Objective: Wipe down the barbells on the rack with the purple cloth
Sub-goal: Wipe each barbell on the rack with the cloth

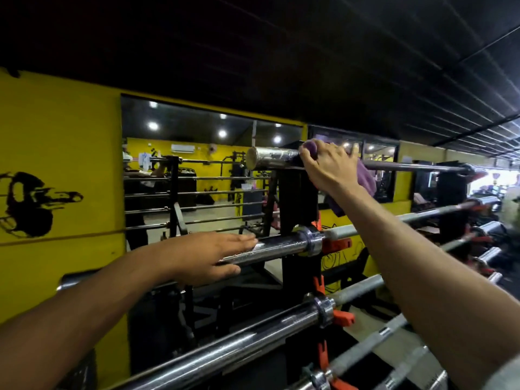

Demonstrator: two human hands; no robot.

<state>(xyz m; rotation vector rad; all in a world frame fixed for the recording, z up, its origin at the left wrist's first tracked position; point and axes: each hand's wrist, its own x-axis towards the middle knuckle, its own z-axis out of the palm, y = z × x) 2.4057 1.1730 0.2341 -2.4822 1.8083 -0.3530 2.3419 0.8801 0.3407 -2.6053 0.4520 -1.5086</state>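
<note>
The black rack (295,192) holds long shiny barbells, one above the other. The top barbell (273,158) is up high. The right hand (329,167) squeezes the purple cloth (365,178) around it, near its end. The left hand (208,254) is lower down, fingers straight, lying flat on the second barbell (281,246).

A yellow wall (56,142) holds a mirror (197,170) under a dark ceiling (281,52) with round lights (153,125).
</note>
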